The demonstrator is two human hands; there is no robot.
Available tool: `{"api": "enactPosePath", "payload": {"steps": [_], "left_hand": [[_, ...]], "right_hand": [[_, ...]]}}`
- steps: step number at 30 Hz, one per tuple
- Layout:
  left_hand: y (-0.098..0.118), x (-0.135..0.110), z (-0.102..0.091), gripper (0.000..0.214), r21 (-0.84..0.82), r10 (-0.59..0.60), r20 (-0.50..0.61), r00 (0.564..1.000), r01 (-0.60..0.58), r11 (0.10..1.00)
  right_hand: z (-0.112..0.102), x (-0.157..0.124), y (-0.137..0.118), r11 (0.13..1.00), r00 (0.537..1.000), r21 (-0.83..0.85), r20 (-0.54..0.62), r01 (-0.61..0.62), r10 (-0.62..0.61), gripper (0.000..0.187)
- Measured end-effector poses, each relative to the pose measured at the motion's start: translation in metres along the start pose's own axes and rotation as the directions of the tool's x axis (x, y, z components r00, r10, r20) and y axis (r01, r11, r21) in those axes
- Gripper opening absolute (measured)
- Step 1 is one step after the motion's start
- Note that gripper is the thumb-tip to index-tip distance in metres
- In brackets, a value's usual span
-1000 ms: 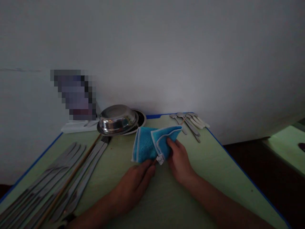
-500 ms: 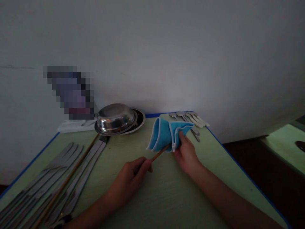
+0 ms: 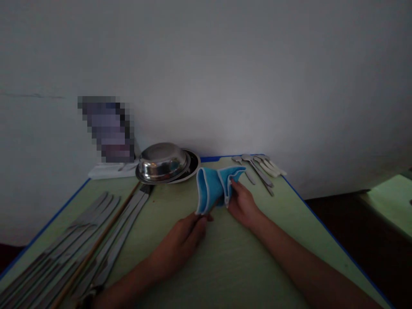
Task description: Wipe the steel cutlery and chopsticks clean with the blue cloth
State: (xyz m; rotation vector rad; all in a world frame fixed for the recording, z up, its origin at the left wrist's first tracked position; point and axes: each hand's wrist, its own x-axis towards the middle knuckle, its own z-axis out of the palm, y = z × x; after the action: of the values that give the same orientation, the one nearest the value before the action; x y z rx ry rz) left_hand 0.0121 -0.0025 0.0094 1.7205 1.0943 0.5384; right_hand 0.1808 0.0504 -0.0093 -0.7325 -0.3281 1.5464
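Observation:
A folded blue cloth (image 3: 211, 183) with white edging is gripped in my right hand (image 3: 243, 202), its fingers closed and partly hidden behind the folds. The cloth wraps around a thin brown wooden chopstick (image 3: 216, 204); only a short piece of it shows below the cloth. My left hand (image 3: 188, 235) pinches the near end of that chopstick, close to the cloth's lower left corner. Both hands are above the middle of the table (image 3: 254, 266).
At left lie several metal knives and forks (image 3: 80, 229) and a brown stick (image 3: 96, 244). An upturned steel bowl (image 3: 164, 161) rests on a plate (image 3: 195, 165) by the wall. Several spoons (image 3: 259, 171) lie back right. A blurred-out object (image 3: 109, 128) leans at back left.
The cloth and my right hand have moved left and nearer to my left hand, so less of the chopstick shows. The whole view has shifted slightly.

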Motion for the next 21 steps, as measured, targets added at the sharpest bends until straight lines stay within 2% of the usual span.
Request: {"api": "enactPosePath", "payload": {"steps": [4,7,11,16,19,21], "left_hand": [[0.009,-0.004,0.005,0.025,0.234,0.021,0.051,0.998,-0.033,0.972],[0.013,-0.007,0.005,0.025,0.293,0.012,0.070,0.997,-0.032,0.956],[0.012,-0.008,0.001,0.027,0.183,0.014,0.084,0.996,-0.029,0.983],[0.005,-0.003,0.000,0.031,-0.120,-0.060,0.004,0.998,0.060,0.991],[0.002,0.000,0.001,0.030,-0.118,-0.069,-0.014,0.998,0.066,0.991],[0.001,0.001,0.001,0.028,-0.092,-0.064,-0.023,0.998,0.062,0.994]], "right_hand": [[0.012,0.014,0.001,0.991,0.990,-0.007,-0.032,-0.135,0.135,0.028],[0.019,0.021,-0.001,0.995,0.995,0.019,0.018,-0.094,0.093,0.033],[0.023,0.026,0.000,0.997,0.996,0.016,0.057,-0.074,0.073,0.029],[0.016,0.034,0.008,0.998,0.996,-0.041,0.068,-0.055,0.058,0.023],[0.013,0.037,0.012,0.995,0.991,-0.094,0.131,0.034,-0.022,0.012],[0.013,0.037,0.012,0.992,0.988,-0.118,0.152,0.051,-0.033,0.016]]}}
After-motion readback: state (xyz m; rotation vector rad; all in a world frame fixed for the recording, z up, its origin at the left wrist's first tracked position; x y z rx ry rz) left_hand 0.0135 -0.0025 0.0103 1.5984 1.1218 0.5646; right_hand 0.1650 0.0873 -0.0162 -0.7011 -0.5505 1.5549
